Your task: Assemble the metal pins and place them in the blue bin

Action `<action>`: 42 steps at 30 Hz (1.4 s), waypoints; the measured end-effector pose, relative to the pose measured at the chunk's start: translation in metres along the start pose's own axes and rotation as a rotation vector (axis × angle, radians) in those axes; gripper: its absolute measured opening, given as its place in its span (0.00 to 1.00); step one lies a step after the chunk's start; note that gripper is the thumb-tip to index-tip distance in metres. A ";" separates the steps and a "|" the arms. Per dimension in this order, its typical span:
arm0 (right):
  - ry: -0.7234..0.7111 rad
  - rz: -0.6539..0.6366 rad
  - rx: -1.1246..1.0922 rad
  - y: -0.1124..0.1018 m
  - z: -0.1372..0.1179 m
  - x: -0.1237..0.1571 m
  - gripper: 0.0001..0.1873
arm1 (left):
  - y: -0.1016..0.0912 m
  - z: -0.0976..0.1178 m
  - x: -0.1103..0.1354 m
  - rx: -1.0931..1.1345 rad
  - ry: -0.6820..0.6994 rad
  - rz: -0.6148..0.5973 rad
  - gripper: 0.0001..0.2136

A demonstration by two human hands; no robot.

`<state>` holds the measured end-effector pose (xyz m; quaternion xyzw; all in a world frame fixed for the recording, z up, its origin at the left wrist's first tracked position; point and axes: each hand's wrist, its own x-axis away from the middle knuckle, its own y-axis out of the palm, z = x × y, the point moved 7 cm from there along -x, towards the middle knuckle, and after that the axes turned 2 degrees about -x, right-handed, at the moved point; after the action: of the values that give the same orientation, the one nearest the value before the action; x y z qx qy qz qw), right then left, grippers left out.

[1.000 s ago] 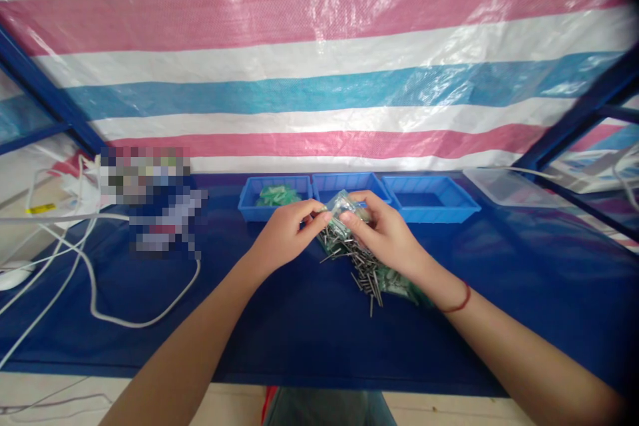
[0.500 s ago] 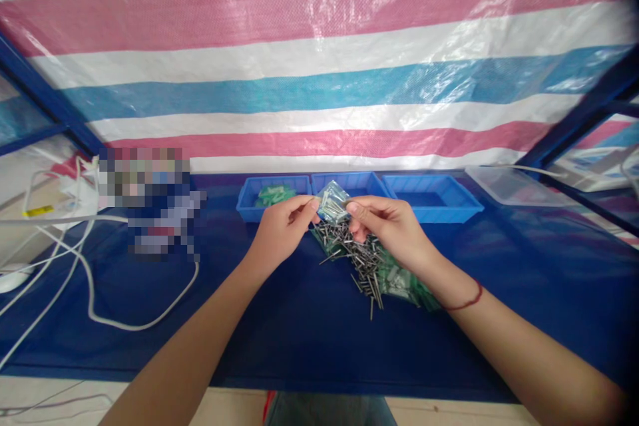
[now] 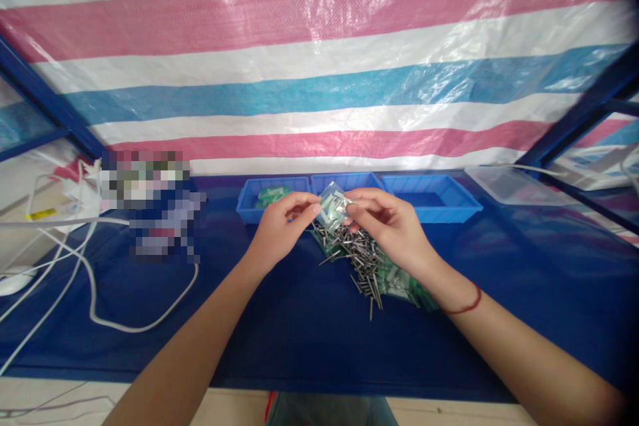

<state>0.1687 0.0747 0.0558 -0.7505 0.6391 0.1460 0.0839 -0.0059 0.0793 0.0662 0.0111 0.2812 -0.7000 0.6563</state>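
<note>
A small clear plastic bag (image 3: pixel 331 205) with pale pieces inside is held up between my two hands, over the pile of screws. My left hand (image 3: pixel 285 227) pinches its left edge between thumb and fingers. On the other side, my right hand (image 3: pixel 390 221) grips the right edge, thumb towards me. Below lies a heap of loose metal screws (image 3: pixel 363 259), spread on the blue table. Beside the heap, partly under my right wrist, is a green bag (image 3: pixel 399 281) with pale pieces showing in it.
Three blue bins stand in a row at the back; the left bin (image 3: pixel 246 210) has green pieces (image 3: pixel 273 195). A clear plastic lid (image 3: pixel 514 186) lies at the back right. White cables (image 3: pixel 144 327) loop over the left side. A striped sheet (image 3: pixel 319 93) hangs behind.
The small bag has tilted and dipped slightly between my hands. My right fingers have drawn up closer to its edge; both hands still hold it.
</note>
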 end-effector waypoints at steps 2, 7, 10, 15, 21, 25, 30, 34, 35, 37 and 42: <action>-0.023 -0.010 0.001 0.001 -0.001 0.000 0.15 | -0.019 -0.002 -0.007 -0.081 0.027 0.086 0.10; -0.051 0.019 0.041 -0.004 -0.002 -0.001 0.17 | -0.096 -0.018 -0.018 -0.325 0.014 0.469 0.15; -0.039 0.023 0.059 -0.004 -0.001 0.000 0.17 | -0.114 -0.021 -0.020 -0.668 0.010 0.485 0.15; -0.049 0.014 0.076 -0.001 -0.001 0.000 0.17 | -0.096 -0.020 -0.018 -1.041 0.008 0.338 0.14; -0.144 -0.128 0.426 0.004 -0.006 0.001 0.07 | -0.069 -0.014 -0.015 -1.053 0.048 0.230 0.10; -0.395 -0.424 0.876 0.029 -0.011 0.014 0.05 | -0.025 0.007 -0.006 -0.847 0.274 -0.071 0.09; -0.409 -0.491 1.089 0.036 -0.003 0.019 0.08 | 0.016 0.001 0.012 -0.894 0.078 -0.361 0.10; -0.420 -0.481 1.119 0.034 -0.001 0.019 0.10 | 0.022 -0.010 0.017 -0.882 -0.064 -0.343 0.12; -0.423 -0.480 1.120 0.034 -0.001 0.019 0.10 | 0.022 -0.013 0.016 -0.862 -0.085 -0.327 0.12; -0.430 -0.479 1.116 0.033 0.000 0.018 0.10 | 0.021 -0.019 0.015 -0.820 -0.112 -0.302 0.12; -0.434 -0.490 1.110 0.034 0.001 0.019 0.10 | 0.022 -0.032 0.013 -0.717 -0.141 -0.312 0.11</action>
<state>0.1378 0.0517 0.0507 -0.6731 0.3981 -0.0811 0.6179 0.0014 0.0806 0.0262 -0.3096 0.4604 -0.6478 0.5220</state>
